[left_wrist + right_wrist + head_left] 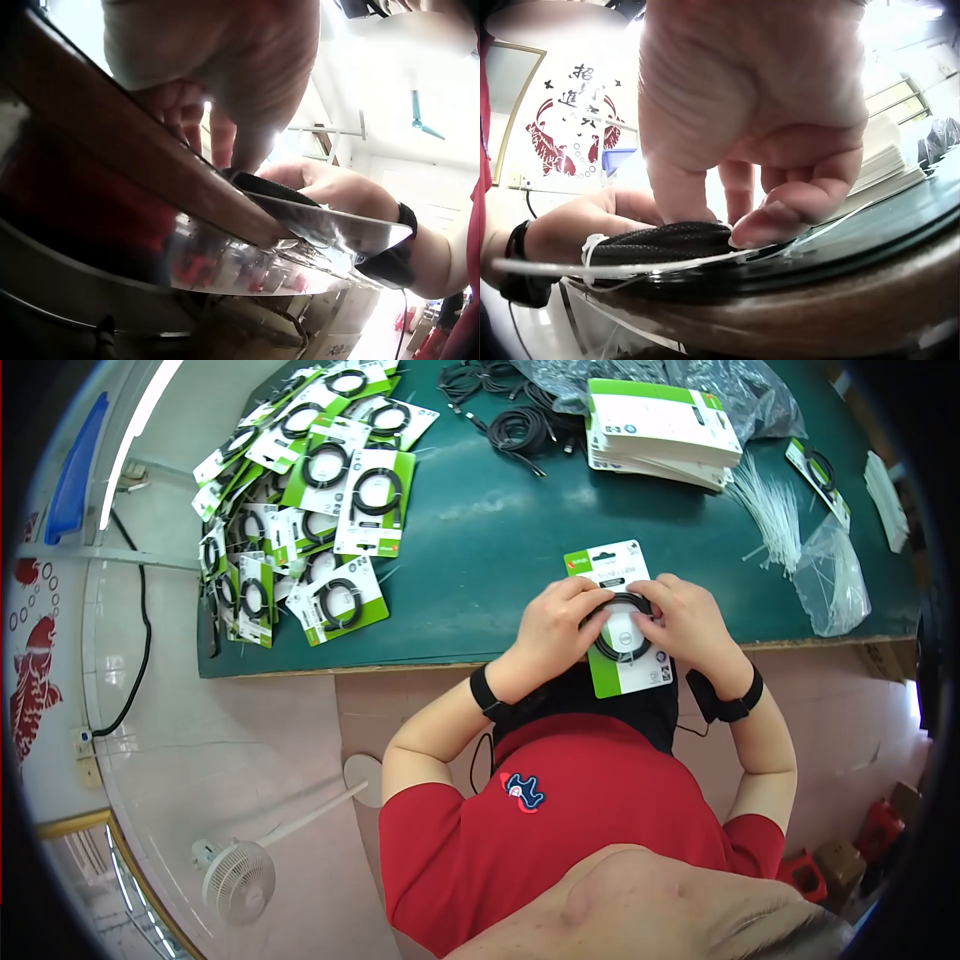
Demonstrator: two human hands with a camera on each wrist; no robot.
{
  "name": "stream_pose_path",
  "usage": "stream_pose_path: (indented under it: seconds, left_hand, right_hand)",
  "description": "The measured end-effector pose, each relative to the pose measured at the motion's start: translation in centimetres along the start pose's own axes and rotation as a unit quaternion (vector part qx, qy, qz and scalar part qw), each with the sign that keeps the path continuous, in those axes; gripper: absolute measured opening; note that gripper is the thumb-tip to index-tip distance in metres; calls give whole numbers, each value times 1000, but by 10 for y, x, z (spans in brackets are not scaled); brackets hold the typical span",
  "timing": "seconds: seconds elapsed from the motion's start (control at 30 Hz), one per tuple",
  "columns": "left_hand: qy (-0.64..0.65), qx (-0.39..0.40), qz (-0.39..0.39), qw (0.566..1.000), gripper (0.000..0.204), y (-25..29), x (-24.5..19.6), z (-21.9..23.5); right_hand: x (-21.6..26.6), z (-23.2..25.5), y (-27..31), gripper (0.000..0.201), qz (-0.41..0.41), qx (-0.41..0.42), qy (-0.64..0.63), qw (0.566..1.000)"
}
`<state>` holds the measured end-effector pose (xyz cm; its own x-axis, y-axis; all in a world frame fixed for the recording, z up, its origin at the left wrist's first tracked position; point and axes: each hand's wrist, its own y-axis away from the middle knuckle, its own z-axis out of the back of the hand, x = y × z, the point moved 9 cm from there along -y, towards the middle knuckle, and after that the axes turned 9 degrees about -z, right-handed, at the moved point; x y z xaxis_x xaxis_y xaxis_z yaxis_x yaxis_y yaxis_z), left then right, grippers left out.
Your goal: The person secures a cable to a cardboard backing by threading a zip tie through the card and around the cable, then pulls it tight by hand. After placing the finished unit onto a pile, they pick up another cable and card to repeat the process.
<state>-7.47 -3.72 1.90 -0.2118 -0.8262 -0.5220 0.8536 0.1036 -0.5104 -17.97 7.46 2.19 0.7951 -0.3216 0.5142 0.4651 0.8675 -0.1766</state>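
In the head view a white-and-green packaging card [607, 678] lies at the table's front edge, partly overhanging it. A coiled black cable [624, 657] sits on the card. My left hand [558, 622] grips the coil's left side with thumb and fingers. From the opposite side my right hand [692, 622] pinches the coil's upper right. The right wrist view shows the coil edge-on, with thumb and fingertips against it and a white cable tie [592, 259] looped around its end. In the left wrist view the card [330, 221] juts past the table edge under the fingers.
Carded cables [325, 465] pile up at the table's left. Loose black cables [520, 430] lie at the back, beside a stack of cards [660, 425]. White cable ties [768, 510] and a clear plastic bag [832, 580] are at the right. A fan [240, 880] stands behind on the left.
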Motion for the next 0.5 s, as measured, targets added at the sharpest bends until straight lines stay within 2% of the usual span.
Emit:
stream_pose_path:
  seconds: [0.07, 0.1, 0.2, 0.23, 0.33, 0.37, 0.47, 0.5]
  left_hand:
    - [65, 9, 58, 996, 38, 7, 7, -1]
    - [57, 6, 54, 997, 38, 9, 5, 4]
    - [87, -101, 102, 986, 67, 20, 8, 31]
    - [81, -105, 98, 986, 67, 23, 6, 34]
    - [184, -113, 153, 964, 89, 35, 20, 27]
    - [180, -115, 150, 965, 89, 37, 22, 26]
    - [275, -14, 234, 932, 96, 40, 32, -2]
    - [273, -17, 230, 934, 96, 39, 33, -1]
  right_hand:
    - [-7, -3, 0, 30, -52, 8, -20, 998]
    - [-11, -3, 0, 29, -79, 11, -29, 996]
    - [-13, 3, -1, 27, -95, -12, -42, 995]
    - [-15, 4, -2, 26, -106, -19, -49, 993]
    - [-15, 0, -8, 23, -93, -23, -29, 995]
    - [-14, -3, -9, 21, -92, -23, -19, 995]
    - [-10, -9, -11, 19, -80, -41, -16, 996]
    - [-10, -9, -12, 18, -77, -49, -13, 996]
